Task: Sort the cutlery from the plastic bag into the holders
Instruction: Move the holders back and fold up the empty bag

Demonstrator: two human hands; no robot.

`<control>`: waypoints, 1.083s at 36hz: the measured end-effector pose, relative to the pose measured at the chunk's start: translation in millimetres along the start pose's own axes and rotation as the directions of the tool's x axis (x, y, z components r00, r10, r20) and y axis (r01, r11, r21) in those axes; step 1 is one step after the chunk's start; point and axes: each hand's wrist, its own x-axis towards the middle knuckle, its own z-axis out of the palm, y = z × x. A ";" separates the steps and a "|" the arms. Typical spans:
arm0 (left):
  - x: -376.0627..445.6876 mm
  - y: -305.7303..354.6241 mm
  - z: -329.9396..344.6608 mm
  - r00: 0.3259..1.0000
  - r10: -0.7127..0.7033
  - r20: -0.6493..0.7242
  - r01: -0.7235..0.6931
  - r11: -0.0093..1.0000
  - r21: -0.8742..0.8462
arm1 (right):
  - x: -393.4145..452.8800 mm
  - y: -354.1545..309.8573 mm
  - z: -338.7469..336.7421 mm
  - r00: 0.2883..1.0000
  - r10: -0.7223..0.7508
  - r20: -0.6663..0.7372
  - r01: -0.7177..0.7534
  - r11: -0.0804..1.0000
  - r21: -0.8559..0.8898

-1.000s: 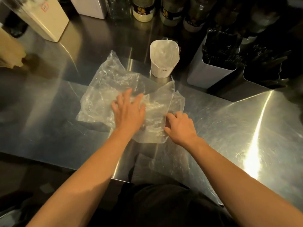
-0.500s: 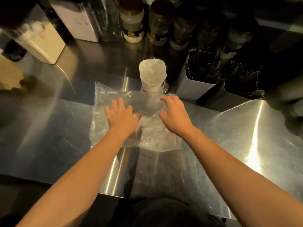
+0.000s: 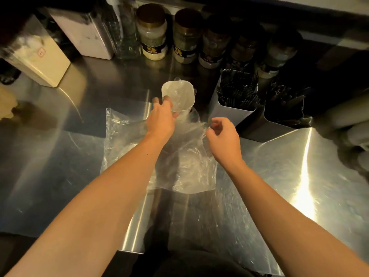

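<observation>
Clear plastic bag [image 3: 127, 140] lies flattened and crumpled on the steel table [image 3: 50, 166], with no cutlery visible inside it. Landmark for all positions: this bag.

Left hand [image 3: 160, 118] is at the bag's far edge, reaching onto a white plastic cup [image 3: 177, 97] that stands upright just beyond the bag. Fingers curl over the cup's near rim and wall; grip looks like a hold on the cup, thumb hidden from this angle.

Right hand [image 3: 223, 134] hovers at the bag's far right corner. Fingers are bent and the fingertips pinch a raised fold of the film, lifting that edge off the table.

Beyond the bag and to its right stand two square metal holders. The nearer holder [image 3: 229, 114] is packed with dark cutlery [image 3: 238, 92], handles and tines upward. The second holder [image 3: 279, 126], further right, also carries dark cutlery, though lighting is too dim to tell the types.

Behind the bag, along the back of the table, is a row of jars [image 3: 152, 35] with dark lids. Far left of the bag, two pale rectangular containers [image 3: 40, 62] sit tilted in view. Both forearms are bare.
</observation>
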 end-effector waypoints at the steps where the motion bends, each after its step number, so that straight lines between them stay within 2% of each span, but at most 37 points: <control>1: 2.9 -1.4 0.4 1.000 0.010 -0.014 -0.010 1.000 -0.005 | -0.9 3.9 -2.0 1.000 0.025 -0.014 -0.024 1.000 0.008; 5: 14.2 -4.4 -5.3 0.990 -0.082 -0.111 0.052 0.967 -0.248 | -2.7 11.3 -8.4 0.999 0.051 -0.017 -0.051 0.998 0.030; 8: 15.2 -6.4 -11.8 0.984 0.094 -0.151 -0.118 0.981 -0.152 | -1.8 10.7 -11.2 0.999 0.043 -0.019 -0.042 0.998 0.041; 13: 17.7 1.3 -22.4 0.949 0.257 -0.181 -0.277 0.956 -0.096 | 1.4 4.3 -11.0 0.999 0.032 -0.027 -0.030 0.996 0.084; 19: 35.3 18.9 -27.7 0.928 0.346 -0.141 -0.355 0.934 -0.040 | 2.0 -4.9 -8.5 0.999 0.022 -0.041 -0.017 0.993 0.114; 23: 44.7 33.7 -35.0 0.894 0.423 -0.151 -0.426 0.904 0.007 | 1.7 -8.2 -10.9 0.992 -0.005 -0.128 0.023 0.990 0.139; 26: 48.7 46.3 -39.4 0.890 0.454 -0.049 -0.447 0.888 0.104 | 2.3 -10.8 -14.4 0.978 -0.058 -0.199 0.080 0.992 0.102; 29: 50.9 55.1 -35.8 0.920 0.378 0.102 -0.390 0.906 0.164 | 5.3 -14.0 -17.2 0.964 -0.074 -0.255 0.089 0.995 0.048; 32: 51.5 51.6 -27.3 0.930 0.341 0.140 -0.363 0.913 0.185 | 12.5 -13.6 -19.3 0.974 -0.032 -0.225 0.010 0.995 -0.096; 34: 48.0 42.8 -23.7 0.923 0.384 0.034 -0.383 0.904 0.189 | 17.6 -11.2 -21.4 0.984 -0.017 -0.177 -0.024 0.974 -0.224; 35: 44.1 38.0 -22.8 0.922 0.377 -0.085 -0.360 0.918 0.168 | 19.8 -10.5 -22.9 0.987 -0.020 -0.161 -0.026 0.960 -0.279; 37: 35.8 27.1 -20.4 0.926 0.239 -0.291 -0.235 0.971 0.050 | 24.8 -11.2 -25.6 0.989 -0.021 -0.145 -0.033 0.931 -0.363; 38: 32.1 22.3 -19.9 0.944 0.133 -0.301 -0.146 0.989 -0.022 | 28.0 -12.1 -26.1 0.990 -0.018 -0.141 -0.039 0.919 -0.393; 39: 30.0 17.8 -19.3 0.971 0.027 -0.238 -0.048 0.995 -0.085 | 31.2 -13.4 -26.2 0.990 -0.016 -0.139 -0.045 0.905 -0.423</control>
